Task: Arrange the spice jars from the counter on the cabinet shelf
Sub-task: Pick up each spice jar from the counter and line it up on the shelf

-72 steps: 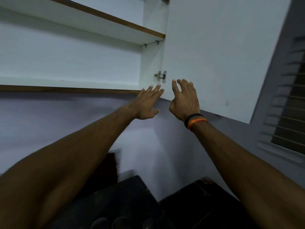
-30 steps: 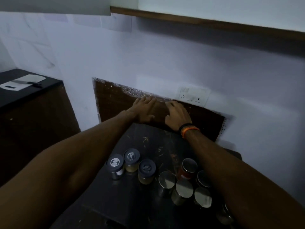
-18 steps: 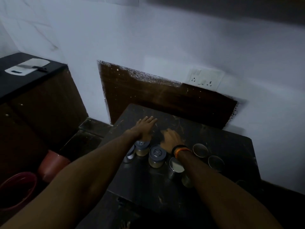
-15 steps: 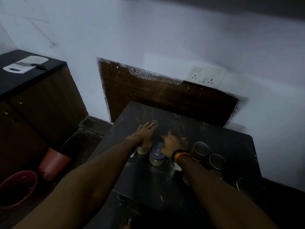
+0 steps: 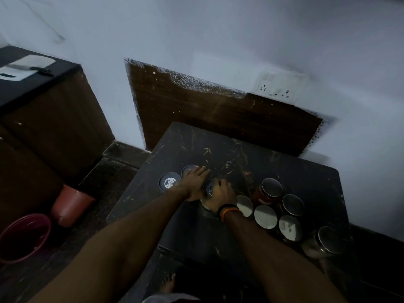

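now both hands down among the spice jars

the left hand (image 5: 194, 182) lies flat over a dark-lidded jar (image 5: 187, 170), its fingers (image 5: 202, 170) straight and close together, pressing across the lid rather than curling round it. the right hand (image 5: 220, 195) is bent over the neighbouring dark-lidded jar (image 5: 208, 189), fingers curled down along its side so that it grips it; how tightly cannot be told in the dim light. a third jar with a printed dark lid (image 5: 170, 182) stands just beside the left hand, untouched.

half a second ago the left hand sat further back on its jar and the right hand only touched the lid from behind; since then both have slid forward and the right has closed round its jar. the cabinet shelf, seen earlier, is out of view.

the tabletop (image 5: 284, 167) is dark, glossy stone with pale veins. to the right stands a tight cluster of round glass jars with shiny metal lids (image 5: 265, 216), one with reddish contents (image 5: 262, 195), another (image 5: 328, 240) near the corner. black and orange bands (image 5: 228, 209) circle the right wrist. a brown wooden panel (image 5: 218, 114) backs the pale wall, a white socket plate (image 5: 277, 87) above it.
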Demonstrator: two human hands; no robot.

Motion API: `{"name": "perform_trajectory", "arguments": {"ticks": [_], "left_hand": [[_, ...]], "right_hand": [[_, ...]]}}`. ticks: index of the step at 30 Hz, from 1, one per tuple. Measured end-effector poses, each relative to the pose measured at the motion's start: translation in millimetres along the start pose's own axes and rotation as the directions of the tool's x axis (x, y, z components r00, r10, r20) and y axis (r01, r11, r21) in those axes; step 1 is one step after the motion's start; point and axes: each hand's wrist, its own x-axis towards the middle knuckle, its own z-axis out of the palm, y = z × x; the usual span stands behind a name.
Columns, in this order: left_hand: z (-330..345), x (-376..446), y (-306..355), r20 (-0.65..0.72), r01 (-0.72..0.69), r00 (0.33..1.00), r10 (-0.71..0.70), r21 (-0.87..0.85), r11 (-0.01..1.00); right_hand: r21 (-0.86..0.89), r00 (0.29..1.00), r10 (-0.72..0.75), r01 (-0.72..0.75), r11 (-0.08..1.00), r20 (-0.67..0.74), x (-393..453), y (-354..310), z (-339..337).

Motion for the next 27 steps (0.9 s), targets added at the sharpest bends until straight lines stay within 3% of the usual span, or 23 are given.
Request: {"name": "perform_trajectory", "arguments": {"ticks": [10,15,18,24,27], "left_hand": [[3,3,-22,-0.108,-0.055,0.993,0.046,-0.091,0.994],[-4,5,-25,-0.098,-0.063,0.994,0.049,-0.138,0.988],[-12,8,-26,-0.131,-0.085,0.990,0.054,-0.238,0.968],[-38,22,-25,-0.162,-0.058,0.986,-0.045,-0.577,0.814],[-52,26,-19,-0.198,-0.068,0.971,-0.133,-0.765,0.640]], "right_hand": [[-0.100,0.998,0.053,-0.048,0.994,0.046,18,-6,12],[-0.128,0.995,0.078,-0.070,0.989,0.057,23,-7,4],[-0.118,0.995,0.081,-0.074,0.990,0.054,26,-6,-9],[0.029,0.997,0.073,-0.073,0.997,-0.007,33,-4,-68],[0.201,0.991,0.078,-0.055,0.978,-0.105,32,-4,-109]]}}
